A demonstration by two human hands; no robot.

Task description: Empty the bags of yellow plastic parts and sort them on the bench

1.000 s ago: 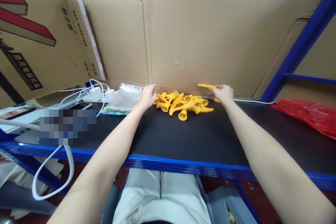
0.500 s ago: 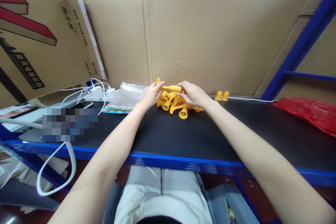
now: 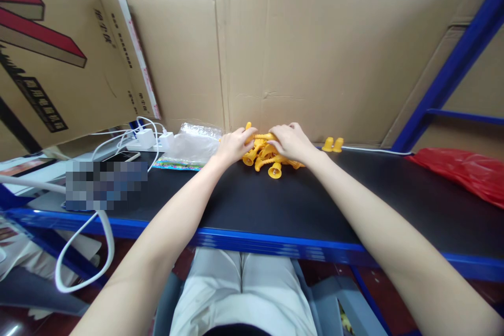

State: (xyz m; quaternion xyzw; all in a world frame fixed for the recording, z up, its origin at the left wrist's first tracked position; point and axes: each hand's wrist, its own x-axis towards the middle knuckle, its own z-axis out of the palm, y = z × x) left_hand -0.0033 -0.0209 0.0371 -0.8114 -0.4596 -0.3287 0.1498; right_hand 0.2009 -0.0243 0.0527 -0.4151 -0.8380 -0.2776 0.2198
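Note:
My left hand (image 3: 235, 146) is closed round a yellow plastic piece (image 3: 248, 125) whose rounded tip sticks up above the fingers. My right hand (image 3: 292, 142) pinches the right end of a yellow handle-like rod (image 3: 264, 136), which runs across toward the left hand. Whether the two pieces are joined cannot be seen behind the left fingers. Just below both hands lies a heap of yellow plastic hand bells (image 3: 268, 159), partly covered by them. One bell (image 3: 274, 170) at its front has its open mouth facing me.
Two yellow bell cups (image 3: 333, 144) stand right of the heap. Clear plastic bags (image 3: 192, 144) and a power strip with white chargers (image 3: 146, 139) lie left. A red plastic bag (image 3: 460, 170) is at the right. A cardboard wall (image 3: 334, 58) backs the black shelf (image 3: 271, 205).
My left hand has moved right with its yellow piece, closing the gap to my right hand. Less of the rod between them shows. The right hand has barely moved.

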